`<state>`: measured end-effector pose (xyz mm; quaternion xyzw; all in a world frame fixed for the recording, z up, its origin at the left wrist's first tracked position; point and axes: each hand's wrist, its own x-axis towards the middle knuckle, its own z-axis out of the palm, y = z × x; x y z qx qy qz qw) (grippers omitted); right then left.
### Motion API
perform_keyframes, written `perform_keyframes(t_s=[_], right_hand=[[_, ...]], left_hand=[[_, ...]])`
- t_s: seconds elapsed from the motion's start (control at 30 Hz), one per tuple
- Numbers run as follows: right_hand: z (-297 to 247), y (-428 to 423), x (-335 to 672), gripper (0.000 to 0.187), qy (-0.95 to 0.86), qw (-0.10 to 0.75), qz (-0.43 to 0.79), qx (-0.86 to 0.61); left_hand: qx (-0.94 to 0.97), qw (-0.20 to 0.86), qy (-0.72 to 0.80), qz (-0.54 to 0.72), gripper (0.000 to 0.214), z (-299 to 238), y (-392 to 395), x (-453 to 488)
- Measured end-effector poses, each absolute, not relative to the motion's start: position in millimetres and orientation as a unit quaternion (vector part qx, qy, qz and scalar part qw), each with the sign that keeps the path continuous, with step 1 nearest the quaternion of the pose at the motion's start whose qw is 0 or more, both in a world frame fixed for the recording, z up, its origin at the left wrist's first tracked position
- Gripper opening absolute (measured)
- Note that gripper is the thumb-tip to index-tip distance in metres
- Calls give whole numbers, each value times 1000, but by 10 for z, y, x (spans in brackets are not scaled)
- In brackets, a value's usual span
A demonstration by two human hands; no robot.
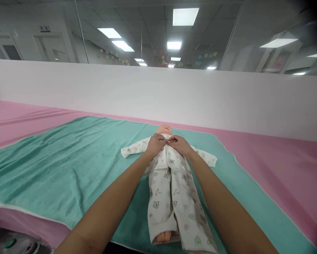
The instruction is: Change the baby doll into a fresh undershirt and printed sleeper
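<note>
A baby doll (pixel 164 129) lies on its back on a teal towel (pixel 68 162), dressed in a white printed sleepsuit (pixel 171 183). Both my hands meet at the suit's neckline, just below the doll's chin. My left hand (pixel 155 144) has its fingers closed, pinching the left edge of the suit's front. My right hand (pixel 179 144) pinches the opposite edge, its fingertips touching those of the left. One doll foot (pixel 163 236) pokes out of the left trouser leg.
The towel lies on a pink sheet (pixel 280 165) that covers the whole surface. A white wall panel (pixel 174 95) runs along the far side, with glass above it. A dark edge with a green object (pixel 10 243) shows at the bottom left.
</note>
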<state>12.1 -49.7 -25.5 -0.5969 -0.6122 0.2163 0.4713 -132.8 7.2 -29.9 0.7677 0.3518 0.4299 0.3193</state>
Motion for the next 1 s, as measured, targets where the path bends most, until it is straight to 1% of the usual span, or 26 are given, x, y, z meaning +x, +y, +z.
perform_keyframes(t_s=[0.13,0.27,0.33,0.4,0.5,0.53,0.63,0.83,0.9,1.0], right_hand=[[-256,-498,125,25,-615,474,221,-591],[-265,-506,124,24,-598,488,247,-586],[-270,-510,118,23,-591,492,260,-584],[-278,-511,109,22,-586,493,261,-587],[-299,-503,96,21,-570,505,238,-602],[-306,-497,93,20,-563,511,229,-608],[-326,-477,82,19,-555,519,210,-614],[-349,-547,-23,13,-550,523,95,-644],[-360,-650,-83,14,-549,514,63,-656],[-366,-845,-178,19,-561,471,28,-680]], left_hand=[[761,339,356,424,11,-281,62,-1334],[741,405,358,399,11,-253,36,-1364],[739,418,355,392,11,-251,23,-1376],[735,404,362,408,13,-265,21,-1375],[740,358,355,446,32,-304,44,-1354],[752,339,345,449,32,-317,56,-1345],[788,293,332,428,22,-339,89,-1326],[800,266,328,427,25,-341,71,-1349],[804,257,311,437,25,-351,36,-1378],[806,253,275,459,21,-382,-39,-1435]])
